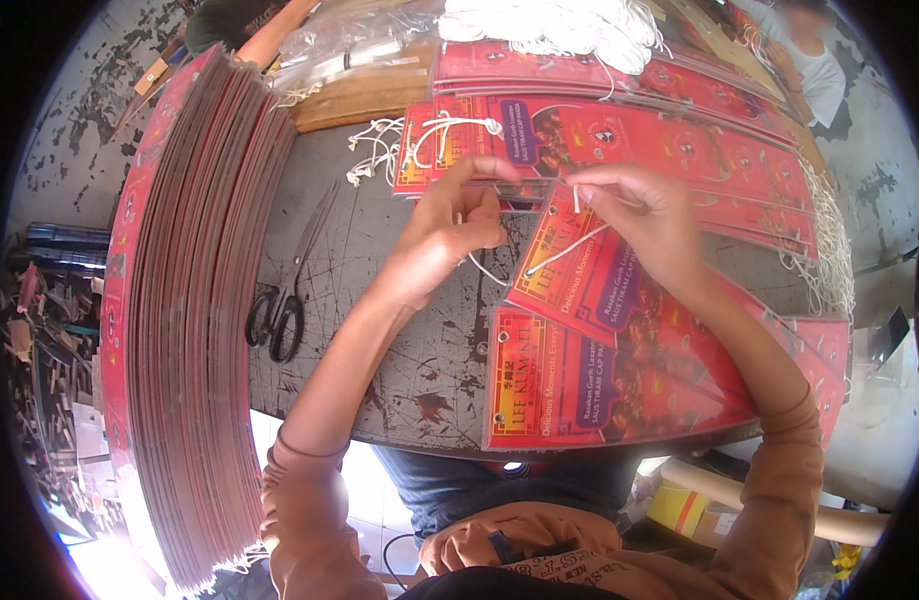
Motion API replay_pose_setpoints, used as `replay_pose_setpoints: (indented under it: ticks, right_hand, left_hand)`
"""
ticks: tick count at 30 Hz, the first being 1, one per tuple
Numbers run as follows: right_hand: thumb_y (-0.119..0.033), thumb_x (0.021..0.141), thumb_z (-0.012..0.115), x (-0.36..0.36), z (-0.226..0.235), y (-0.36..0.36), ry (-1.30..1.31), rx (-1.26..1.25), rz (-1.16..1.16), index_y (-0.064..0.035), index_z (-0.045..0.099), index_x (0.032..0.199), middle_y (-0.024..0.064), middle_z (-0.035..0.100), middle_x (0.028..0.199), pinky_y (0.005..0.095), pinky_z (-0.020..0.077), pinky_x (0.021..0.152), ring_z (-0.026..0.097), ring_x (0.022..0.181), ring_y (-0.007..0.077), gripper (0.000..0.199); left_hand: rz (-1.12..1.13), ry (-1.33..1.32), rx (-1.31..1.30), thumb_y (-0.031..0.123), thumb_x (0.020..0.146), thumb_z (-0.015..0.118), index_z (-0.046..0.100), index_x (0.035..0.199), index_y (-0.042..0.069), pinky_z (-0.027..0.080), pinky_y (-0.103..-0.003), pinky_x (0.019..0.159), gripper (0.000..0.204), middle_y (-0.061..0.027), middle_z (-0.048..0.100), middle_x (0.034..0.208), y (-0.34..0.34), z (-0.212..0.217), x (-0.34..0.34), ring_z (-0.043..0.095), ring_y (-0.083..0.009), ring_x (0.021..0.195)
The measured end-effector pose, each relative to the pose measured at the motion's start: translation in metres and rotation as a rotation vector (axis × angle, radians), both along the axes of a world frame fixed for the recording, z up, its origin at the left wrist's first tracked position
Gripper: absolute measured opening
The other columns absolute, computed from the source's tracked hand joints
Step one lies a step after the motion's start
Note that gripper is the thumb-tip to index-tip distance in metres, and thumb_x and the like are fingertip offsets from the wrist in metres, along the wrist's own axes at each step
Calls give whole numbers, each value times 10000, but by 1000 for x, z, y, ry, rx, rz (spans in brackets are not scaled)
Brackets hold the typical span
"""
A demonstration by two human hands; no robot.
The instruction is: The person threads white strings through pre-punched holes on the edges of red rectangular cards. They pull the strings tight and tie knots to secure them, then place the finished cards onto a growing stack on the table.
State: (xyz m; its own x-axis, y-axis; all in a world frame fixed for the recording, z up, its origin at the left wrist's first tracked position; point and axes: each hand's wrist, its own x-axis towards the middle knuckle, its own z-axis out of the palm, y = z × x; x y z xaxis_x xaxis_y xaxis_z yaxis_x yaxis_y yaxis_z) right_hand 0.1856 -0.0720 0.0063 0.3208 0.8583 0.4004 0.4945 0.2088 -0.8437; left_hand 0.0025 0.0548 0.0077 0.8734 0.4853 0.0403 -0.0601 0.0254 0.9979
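While the red printed card [589, 280] is lying tilted on the scratched grey table [399, 350] atop more cards, both hands are working a white string [569, 245] at its top corner: right hand [644, 215] fingers are pinching the string, left hand [449, 225] fingers are curling together beside it. Black scissors [284, 305] and a tall card stack [194, 320] are sitting off left.

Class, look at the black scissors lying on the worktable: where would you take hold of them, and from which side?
Grip the scissors by the two finger loops, the end nearest the person. They lie flat with blades closed, pointing away, so probably reach from the near side, left hand being closer.
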Motion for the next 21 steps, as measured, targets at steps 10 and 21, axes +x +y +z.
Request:
replay_pose_setpoints:
  ticks: [10, 21]
  right_hand:
    - [-52, 796, 676, -4, 0, -2, -363, 35, -93, -40, 631, 839, 30, 503, 596, 283, 387, 493, 485, 531, 106, 63]
    - [-6, 752, 646, -12, 0, -1, -700, 181, -69, -39, 553, 835, 70, 538, 660, 342, 434, 536, 513, 641, 222, 129]
  left_hand:
    - [124, 154, 553, 54, 890, 552, 617, 1043, -7, 346, -223, 544, 177, 28, 530, 720, -4, -27, 13, 428, -35, 640]
    - [-7, 156, 92, 189, 954, 529, 596, 1161, -14, 257, -194, 441, 298, 67, 465, 628, -4, -23, 15, 317, -4, 505]
